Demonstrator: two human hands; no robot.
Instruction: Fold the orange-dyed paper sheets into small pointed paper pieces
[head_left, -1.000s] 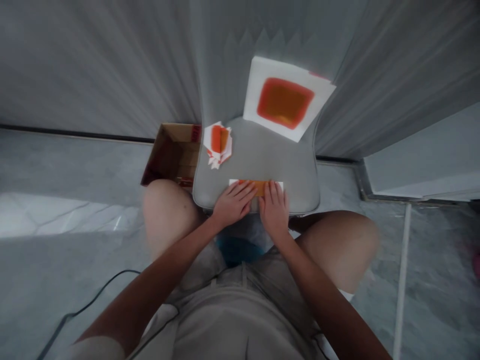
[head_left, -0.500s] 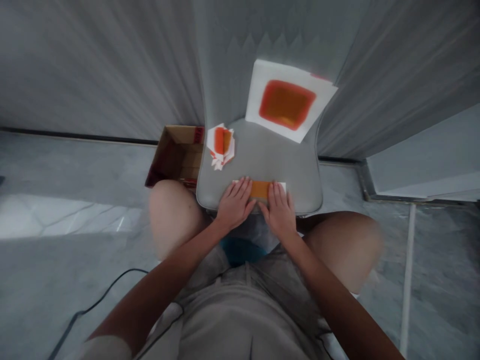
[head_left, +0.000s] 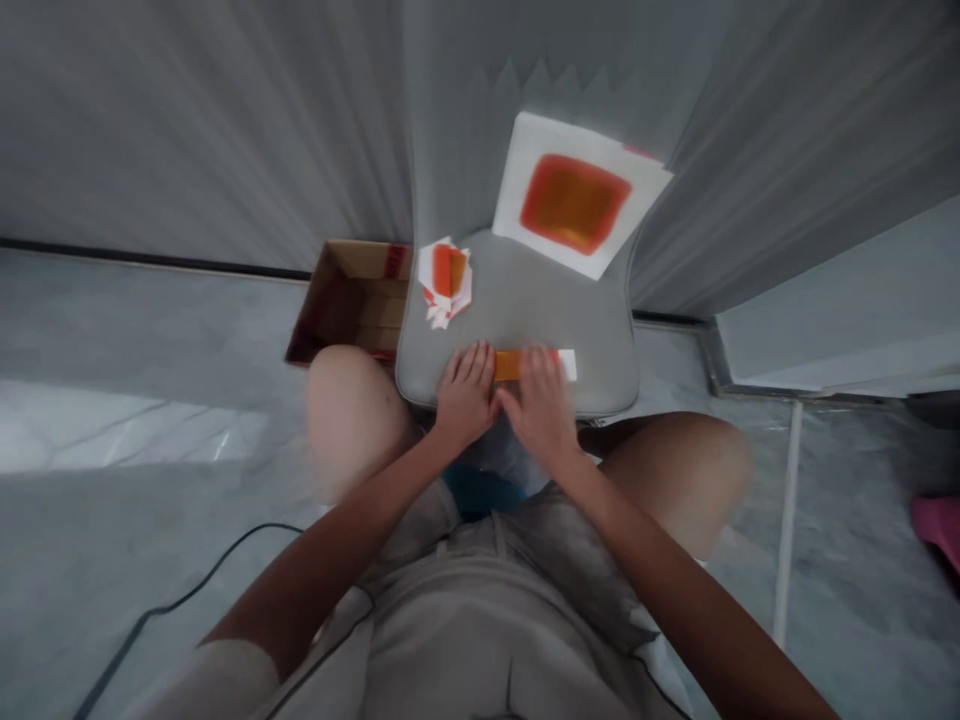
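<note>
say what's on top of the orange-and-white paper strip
The left hand covers the left end of the paper strip; the right hand overlaps it right of middle. Orange shows between; surface beneath both hands is hidden.

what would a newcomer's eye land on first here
Probably the large white sheet with its orange-red patch, at the back right of the grey chair. Next, the orange and white strip near the seat's front edge, with the left hand and right hand over it. A smaller folded orange and white paper also stands out, on the seat's left side.
</note>
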